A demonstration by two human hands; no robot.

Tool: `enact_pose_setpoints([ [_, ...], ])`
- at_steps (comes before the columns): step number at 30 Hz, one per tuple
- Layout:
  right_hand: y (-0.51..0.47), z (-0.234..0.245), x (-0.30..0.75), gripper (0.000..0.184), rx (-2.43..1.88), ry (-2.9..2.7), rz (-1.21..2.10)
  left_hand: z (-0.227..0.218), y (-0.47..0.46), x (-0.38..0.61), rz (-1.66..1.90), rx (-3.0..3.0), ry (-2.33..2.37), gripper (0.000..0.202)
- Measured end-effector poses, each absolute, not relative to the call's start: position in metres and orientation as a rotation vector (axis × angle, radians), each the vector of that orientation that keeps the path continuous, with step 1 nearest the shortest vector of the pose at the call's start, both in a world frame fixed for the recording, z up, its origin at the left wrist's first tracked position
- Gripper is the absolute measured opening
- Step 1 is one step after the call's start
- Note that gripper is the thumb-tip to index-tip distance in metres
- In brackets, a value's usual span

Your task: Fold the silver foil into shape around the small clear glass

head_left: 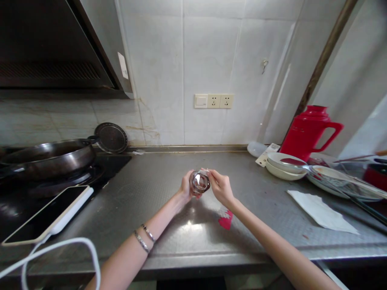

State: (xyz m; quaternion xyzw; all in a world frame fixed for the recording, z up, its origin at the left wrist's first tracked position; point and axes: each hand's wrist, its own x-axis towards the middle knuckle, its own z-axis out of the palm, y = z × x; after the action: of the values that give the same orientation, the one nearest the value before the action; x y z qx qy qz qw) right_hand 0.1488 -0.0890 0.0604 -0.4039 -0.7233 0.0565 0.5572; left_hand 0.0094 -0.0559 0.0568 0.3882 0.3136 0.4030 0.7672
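Observation:
A small round brownish glass vessel, which looks like a cup or jar, is held up over the steel counter with its round end facing me. My left hand is wrapped around its left side, and some fingers are hidden behind it. My right hand is closed at the upper right edge, fingertips together against the glass. Whether those fingertips also pinch something thin, I cannot tell. Below my right wrist, a jagged-edged pinkish-red piece lies flat on the counter.
To the left, a pan stands on the black stove, with a phone and white cable in front. On the right are a red thermos, stacked bowls, a plate with utensils and a white tissue.

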Motion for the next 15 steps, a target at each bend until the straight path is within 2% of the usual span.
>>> enact_pose_setpoints([
  [8, -0.084, 0.053, 0.153, 0.033, -0.84, -1.869, -0.124, 0.066, -0.055, 0.011, 0.881, 1.037, 0.895, 0.058],
  [15, -0.083, 0.048, 0.144, 0.035, -0.687, -1.898, -0.135, 0.056, -0.045, 0.009, 0.823, 1.122, 0.894, 0.065],
])
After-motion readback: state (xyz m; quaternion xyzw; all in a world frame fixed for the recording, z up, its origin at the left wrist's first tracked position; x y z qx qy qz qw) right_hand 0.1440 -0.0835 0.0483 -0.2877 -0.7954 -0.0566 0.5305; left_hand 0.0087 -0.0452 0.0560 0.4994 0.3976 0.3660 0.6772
